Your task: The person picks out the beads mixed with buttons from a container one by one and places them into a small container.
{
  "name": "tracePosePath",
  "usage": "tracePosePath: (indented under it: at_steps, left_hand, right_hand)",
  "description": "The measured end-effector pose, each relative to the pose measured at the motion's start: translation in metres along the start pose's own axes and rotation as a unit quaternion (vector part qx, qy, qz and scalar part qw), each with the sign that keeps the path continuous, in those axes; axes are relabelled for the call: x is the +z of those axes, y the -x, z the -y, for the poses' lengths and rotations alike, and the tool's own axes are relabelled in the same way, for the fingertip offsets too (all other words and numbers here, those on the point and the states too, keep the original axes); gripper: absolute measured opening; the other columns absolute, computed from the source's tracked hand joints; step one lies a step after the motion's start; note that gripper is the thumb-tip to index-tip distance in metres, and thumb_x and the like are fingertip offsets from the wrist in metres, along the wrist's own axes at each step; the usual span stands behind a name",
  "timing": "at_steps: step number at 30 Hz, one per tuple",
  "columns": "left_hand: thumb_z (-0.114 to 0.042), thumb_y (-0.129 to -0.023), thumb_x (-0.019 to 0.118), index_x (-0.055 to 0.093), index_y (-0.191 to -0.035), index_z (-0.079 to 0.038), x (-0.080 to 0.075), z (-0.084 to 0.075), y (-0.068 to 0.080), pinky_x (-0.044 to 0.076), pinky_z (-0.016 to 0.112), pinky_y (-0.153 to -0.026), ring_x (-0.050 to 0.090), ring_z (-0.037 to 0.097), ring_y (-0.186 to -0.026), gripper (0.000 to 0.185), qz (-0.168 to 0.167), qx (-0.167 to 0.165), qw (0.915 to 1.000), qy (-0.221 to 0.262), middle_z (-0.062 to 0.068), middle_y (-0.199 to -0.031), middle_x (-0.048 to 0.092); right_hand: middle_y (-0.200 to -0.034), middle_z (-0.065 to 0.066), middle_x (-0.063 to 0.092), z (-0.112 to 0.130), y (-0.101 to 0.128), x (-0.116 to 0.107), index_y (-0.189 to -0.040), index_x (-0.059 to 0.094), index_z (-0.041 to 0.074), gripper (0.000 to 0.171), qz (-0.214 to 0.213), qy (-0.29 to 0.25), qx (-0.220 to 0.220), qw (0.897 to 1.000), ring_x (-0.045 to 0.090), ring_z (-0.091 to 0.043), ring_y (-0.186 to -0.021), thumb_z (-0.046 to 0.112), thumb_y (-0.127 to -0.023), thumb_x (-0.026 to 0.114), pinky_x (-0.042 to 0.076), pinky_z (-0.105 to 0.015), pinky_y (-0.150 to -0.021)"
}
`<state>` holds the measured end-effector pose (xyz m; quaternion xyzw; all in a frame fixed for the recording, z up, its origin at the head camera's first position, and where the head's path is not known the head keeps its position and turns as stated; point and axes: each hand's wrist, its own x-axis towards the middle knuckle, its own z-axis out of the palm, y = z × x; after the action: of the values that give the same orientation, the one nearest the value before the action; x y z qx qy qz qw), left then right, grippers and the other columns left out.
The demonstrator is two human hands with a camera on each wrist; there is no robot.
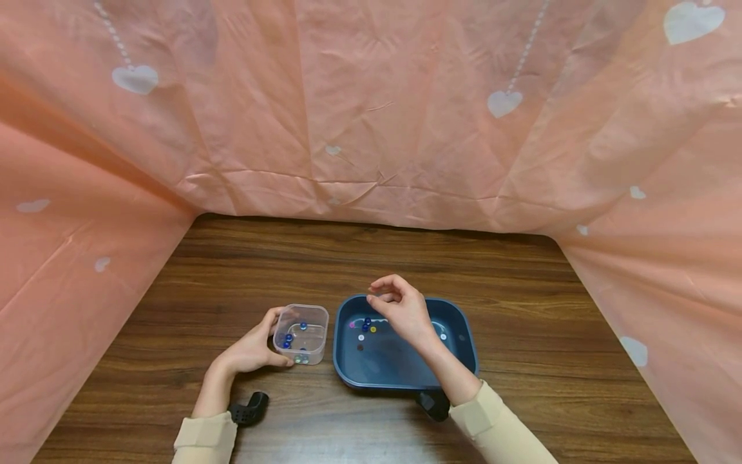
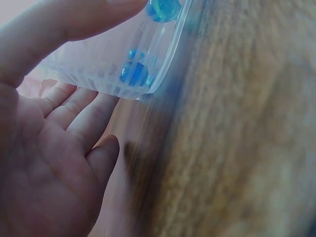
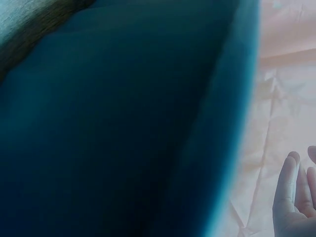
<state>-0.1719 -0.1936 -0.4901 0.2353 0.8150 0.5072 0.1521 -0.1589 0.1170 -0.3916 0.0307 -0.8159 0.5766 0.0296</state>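
Nearest to the camera, two cream sleeves come in from the bottom edge, each w/ a black wrist device. The left hand (image 1: 253,350) holds the clear plastic box (image 1: 301,333) from its left side: thumb curls over the near corner, fingers (image 2: 74,106) lie under and around it. Inside the box are several blue beads (image 2: 134,73).

Just right of the box, w/ a narrow gap between, stands the dark blue tray (image 1: 355,370) on the wooden tabletop (image 1: 551,335). Some small coloured beads (image 1: 366,326) lie at its far-left part. The right hand (image 1: 400,308) hovers above the tray's far-left edge, fingertips drawn together in a pinch; if sth. is between them, I cannot tell.

Left, right and behind the tray the tabletop has wide free room. Farther, a pink cloth w/ white hearts (image 1: 371,116) closes the back and both sides.
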Motion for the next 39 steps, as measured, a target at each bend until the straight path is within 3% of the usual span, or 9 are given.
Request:
tracePosePath:
  at_steps: [4,11,15,24,32,39]
  left_hand:
    - [-0.012,-0.071,0.086,0.029,-0.138,-0.008,0.001,0.001,0.0,0.036,0.03,-0.095,0.056,0.029,-0.114,0.088,0.0,-0.003,1.0,0.001,0.02,-0.13,0.06]
    - [-0.012,-0.07,0.087,0.029,-0.138,-0.008,0.002,-0.001,-0.001,0.033,0.048,-0.1,0.05,0.036,-0.124,0.089,-0.01,-0.018,0.9998,-0.004,0.022,-0.134,0.054]
    - [-0.011,-0.07,0.087,0.029,-0.138,-0.007,0.003,-0.002,-0.001,0.031,0.052,-0.101,0.048,0.037,-0.126,0.089,-0.011,-0.023,0.9997,0.0,0.024,-0.135,0.053]
    - [-0.014,-0.071,0.087,0.03,-0.137,-0.009,0.001,-0.001,0.0,0.036,0.04,-0.096,0.054,0.03,-0.115,0.088,-0.006,-0.019,0.9997,-0.012,0.019,-0.131,0.058]
    - [-0.011,-0.071,0.087,0.031,-0.137,-0.008,0.001,0.0,-0.001,0.037,0.029,-0.094,0.054,0.032,-0.117,0.086,-0.002,-0.002,1.0,0.001,0.021,-0.136,0.054]
    - [-0.011,-0.071,0.086,0.03,-0.137,-0.007,0.001,0.001,0.0,0.038,0.028,-0.094,0.054,0.033,-0.116,0.087,-0.001,0.003,1.0,0.0,0.022,-0.133,0.056]
  right_hand:
    - [-0.101,-0.003,0.072,-0.002,0.001,0.001,-0.102,0.068,0.011,0.019,-0.003,0.003,0.004,1.0,0.069,-0.019,-0.083,0.01,-0.085,0.075,0.05,-0.031,-0.07]
    - [-0.1,-0.002,0.072,-0.005,0.001,0.002,-0.102,0.068,0.011,0.018,-0.002,0.005,0.008,1.0,0.069,-0.02,-0.084,0.01,-0.085,0.075,0.05,-0.032,-0.069]
    - [-0.099,-0.002,0.072,-0.007,0.0,0.004,-0.102,0.068,0.01,0.018,-0.001,0.005,0.009,1.0,0.068,-0.018,-0.082,0.009,-0.085,0.074,0.05,-0.032,-0.069]
    - [-0.099,-0.004,0.072,-0.012,0.001,0.004,-0.103,0.068,0.008,0.019,0.003,0.001,0.016,1.0,0.067,-0.016,-0.081,0.01,-0.085,0.074,0.048,-0.03,-0.067]
    - [-0.101,-0.01,0.072,-0.016,0.001,0.006,-0.104,0.067,0.005,0.02,-0.001,-0.009,0.013,1.0,0.068,-0.022,-0.082,0.009,-0.086,0.074,0.047,-0.03,-0.069]
    - [-0.099,-0.008,0.072,-0.019,0.001,0.007,-0.103,0.067,0.006,0.018,-0.002,-0.002,0.024,1.0,0.066,-0.016,-0.079,0.008,-0.086,0.074,0.046,-0.028,-0.068]
